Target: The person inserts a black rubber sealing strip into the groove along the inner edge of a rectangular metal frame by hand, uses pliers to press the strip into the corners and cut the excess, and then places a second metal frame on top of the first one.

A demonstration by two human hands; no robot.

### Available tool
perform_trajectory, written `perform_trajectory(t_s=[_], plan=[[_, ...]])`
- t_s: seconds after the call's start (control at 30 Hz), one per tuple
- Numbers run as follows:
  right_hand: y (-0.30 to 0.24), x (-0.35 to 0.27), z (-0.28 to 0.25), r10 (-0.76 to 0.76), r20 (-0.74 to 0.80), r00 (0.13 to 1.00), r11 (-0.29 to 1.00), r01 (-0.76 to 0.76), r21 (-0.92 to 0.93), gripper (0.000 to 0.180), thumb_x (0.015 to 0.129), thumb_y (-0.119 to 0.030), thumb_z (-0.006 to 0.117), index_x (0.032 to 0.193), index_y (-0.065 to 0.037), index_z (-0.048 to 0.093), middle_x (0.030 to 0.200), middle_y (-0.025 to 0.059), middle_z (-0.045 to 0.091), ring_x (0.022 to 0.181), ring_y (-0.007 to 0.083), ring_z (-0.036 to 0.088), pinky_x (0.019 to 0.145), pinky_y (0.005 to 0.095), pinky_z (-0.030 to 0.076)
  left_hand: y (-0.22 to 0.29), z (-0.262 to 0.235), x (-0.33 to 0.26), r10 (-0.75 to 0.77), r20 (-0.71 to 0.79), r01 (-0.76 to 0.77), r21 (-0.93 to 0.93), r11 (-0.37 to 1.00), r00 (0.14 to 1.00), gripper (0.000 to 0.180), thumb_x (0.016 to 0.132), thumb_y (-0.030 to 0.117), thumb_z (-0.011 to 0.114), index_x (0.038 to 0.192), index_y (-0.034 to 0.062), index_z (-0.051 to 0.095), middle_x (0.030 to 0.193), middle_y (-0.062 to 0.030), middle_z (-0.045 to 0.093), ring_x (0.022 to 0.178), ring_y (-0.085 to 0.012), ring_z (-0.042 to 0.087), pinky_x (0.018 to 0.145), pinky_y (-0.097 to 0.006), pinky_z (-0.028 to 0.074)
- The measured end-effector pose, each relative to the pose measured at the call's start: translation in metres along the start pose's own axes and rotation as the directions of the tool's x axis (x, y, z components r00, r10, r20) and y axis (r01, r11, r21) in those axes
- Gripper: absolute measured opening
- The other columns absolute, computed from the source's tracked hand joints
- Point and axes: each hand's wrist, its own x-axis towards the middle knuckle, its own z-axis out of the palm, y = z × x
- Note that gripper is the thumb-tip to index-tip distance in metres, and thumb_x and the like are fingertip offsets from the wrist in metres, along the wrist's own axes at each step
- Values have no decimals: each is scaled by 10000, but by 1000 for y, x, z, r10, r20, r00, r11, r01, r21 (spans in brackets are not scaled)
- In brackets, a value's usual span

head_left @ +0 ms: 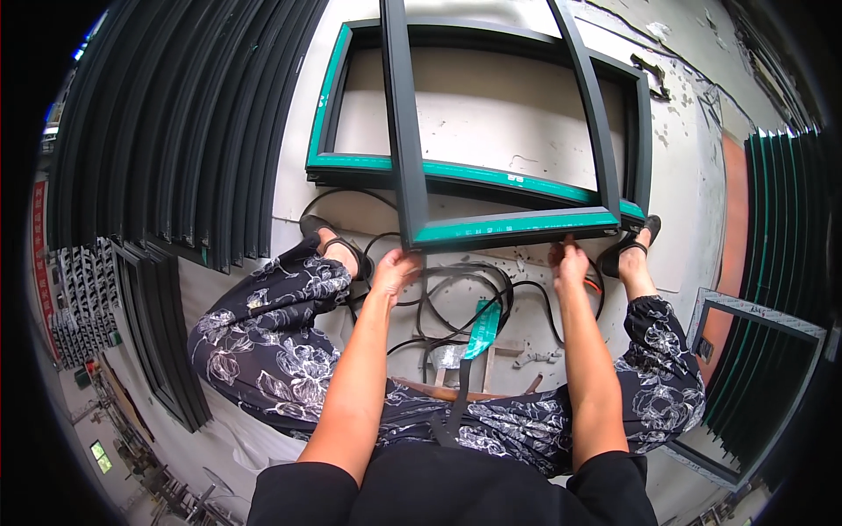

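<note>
A dark grey window frame [517, 225], with green film along its near bar, lies tilted over a second dark frame [324, 105] with green film on its edges. My left hand [396, 272] is closed at the upper frame's near left corner, its fingertips against the lower edge. Farther right, my right hand [570, 261] has its fingers curled up against the underside of the same near bar. The fingertips of both hands are partly hidden by the bar. Between my forearms hangs a strip of green film [482, 329].
Black cable [465, 302] lies coiled on the floor between my feet. Many dark profiles [193, 123] stand stacked at the left, and green-edged ones [781, 210] at the right. A film-edged frame [754, 386] leans near my right knee. Part of a wooden stool [491, 368] shows beneath me.
</note>
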Motion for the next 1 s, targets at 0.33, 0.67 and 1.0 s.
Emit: perform_trajectory(t_s=[0.33,0.67,1.0], plan=[[89,-78,86,75,265,961,965,-4,-261,165,765,-107,680,869,-64,559,741,-1,584,554,96,518,474,207,416,-19,48,14,342,-283,-261,287,922,896,263,694,20,704,883,25,521,753,-29,603,616,-104,545,550,-246,432],[20,-149,163,-472,830,298,-149,901,-408,394,708,-224,688,1016,-21,548,983,146,571,918,310,539,786,372,448,-11,26,5,67,-85,-64,30,997,994,125,832,116,575,938,61,538,796,-49,607,657,-139,598,558,-255,469],[15,-132,175,-337,566,753,-71,579,-812,480,633,-301,742,904,-15,467,874,188,599,827,348,596,703,424,496,-14,61,-29,-206,265,-18,651,759,942,269,774,296,613,938,83,627,776,-15,639,682,-117,596,533,-267,437]])
